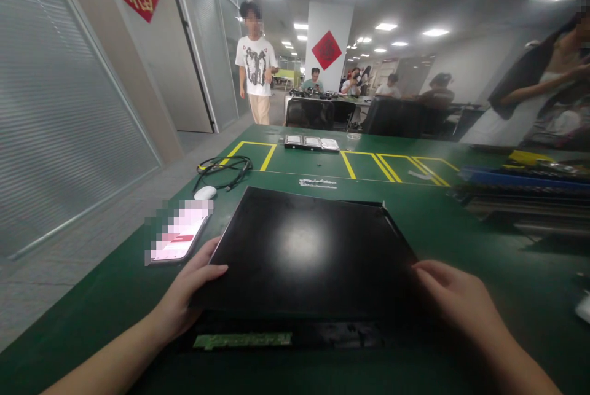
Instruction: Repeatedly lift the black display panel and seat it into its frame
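A flat black panel lies in front of me on the green table, its near edge over a dark chassis with a green circuit board strip showing. My left hand grips the panel's left edge, thumb on top. My right hand rests at the panel's right edge, fingers touching it.
A phone lies left of the panel, with a white mouse and a coiled black cable beyond. Small drives sit near yellow floor-tape boxes. Stacked trays stand at right. A person walks at the back left; others sit behind.
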A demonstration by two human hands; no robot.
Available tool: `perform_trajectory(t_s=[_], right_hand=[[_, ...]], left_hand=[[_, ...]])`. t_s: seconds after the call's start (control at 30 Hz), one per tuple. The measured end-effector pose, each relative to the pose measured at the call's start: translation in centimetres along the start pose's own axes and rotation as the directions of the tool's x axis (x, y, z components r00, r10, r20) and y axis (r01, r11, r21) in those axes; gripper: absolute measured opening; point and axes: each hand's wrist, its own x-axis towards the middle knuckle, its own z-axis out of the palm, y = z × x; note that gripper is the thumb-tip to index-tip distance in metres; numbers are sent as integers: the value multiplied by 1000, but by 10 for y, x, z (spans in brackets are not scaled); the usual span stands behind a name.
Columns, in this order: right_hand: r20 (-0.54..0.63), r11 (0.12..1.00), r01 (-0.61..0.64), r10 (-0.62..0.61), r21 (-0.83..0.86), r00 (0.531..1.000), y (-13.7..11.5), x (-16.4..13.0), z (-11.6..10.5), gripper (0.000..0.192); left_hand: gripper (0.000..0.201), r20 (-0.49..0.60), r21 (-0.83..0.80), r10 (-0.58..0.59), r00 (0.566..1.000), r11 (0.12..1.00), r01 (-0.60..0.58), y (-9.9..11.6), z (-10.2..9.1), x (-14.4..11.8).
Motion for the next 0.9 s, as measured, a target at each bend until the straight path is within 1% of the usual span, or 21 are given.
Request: perform_trajectory(t_s=[0.23, 0.37, 0.53, 0.6, 0.77, 0.9], right_hand=[[-30, 999, 34, -34, -6, 999, 4, 0, 2, 37], [-30, 1000, 15, -15, 2, 999, 4, 0, 3, 37], [-16, 1000, -13, 13, -21, 1000, 2, 0, 2, 39], [-12, 1000, -12, 11, -17, 1000, 2, 0, 2, 40], [-47, 999, 28, -29, -22, 998, 6, 1, 3, 38], [-48, 999, 37, -37, -17, 998, 8, 1, 4, 37]], left_hand=[[52, 25, 26, -5, 1000, 1000, 4, 1, -1, -1], [52, 10, 56, 12, 1000, 998, -13, 1, -2, -1], [61, 18, 16, 13, 1000, 1000, -13, -3, -3, 2], [62, 25, 9, 16, 1000, 1000, -16, -4, -5, 3], [51, 53, 16, 40, 998, 999, -41, -4, -6, 3], [40, 26, 43, 91, 996, 995, -92, -3, -4, 1]])
